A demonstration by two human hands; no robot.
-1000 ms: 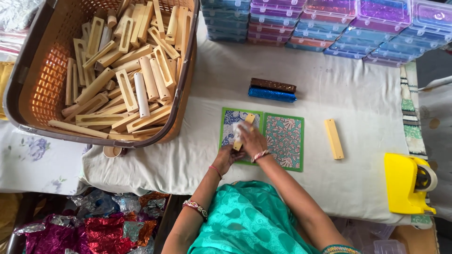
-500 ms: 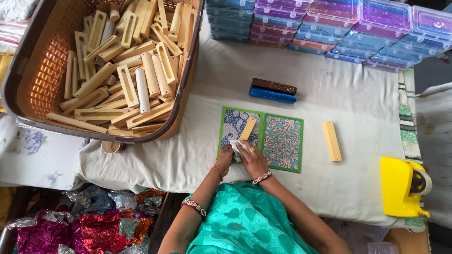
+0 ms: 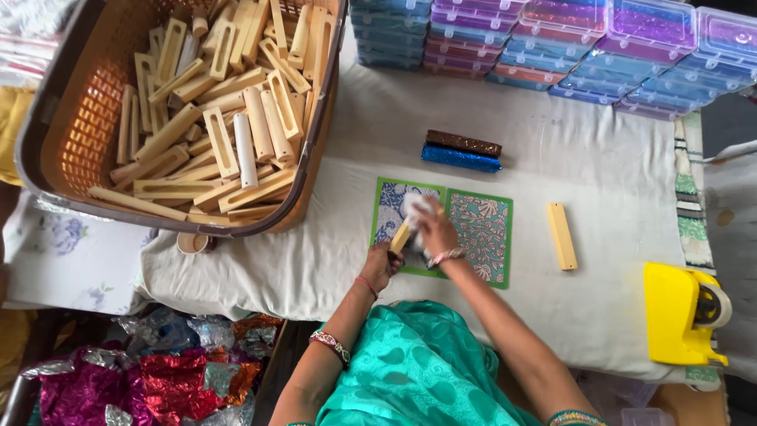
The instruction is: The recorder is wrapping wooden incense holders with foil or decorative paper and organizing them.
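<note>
The left hand (image 3: 382, 267) grips the near end of a pale wooden block (image 3: 402, 235), fingers curled around it, and holds it tilted over the left part of a green-bordered patterned paper sheet (image 3: 481, 229) lying on the white cloth-covered table (image 3: 599, 308). The right hand (image 3: 436, 231) rests on the block's far end, its fingers pressing a piece of whitish wrap (image 3: 415, 207) against the wood, so both hands are closed on the same piece. Just beyond the sheet lie two wrapped bars touching side by side, a brown glittery one (image 3: 464, 143) and a blue glittery one (image 3: 461, 158). To the right of the sheet, apart from it, a bare wooden block (image 3: 561, 236) lies on the cloth. A yellow tape dispenser (image 3: 678, 314) sits near the table's right edge. A large orange-brown basket (image 3: 79, 134) at the left is heaped with more wooden blocks (image 3: 229, 126), and a small round cup (image 3: 192, 242) sits just below its rim. Stacked clear plastic boxes (image 3: 552, 39) line the far edge. Crumpled shiny foil (image 3: 158, 379) in pink, red and silver lies beneath the table at the left.
</note>
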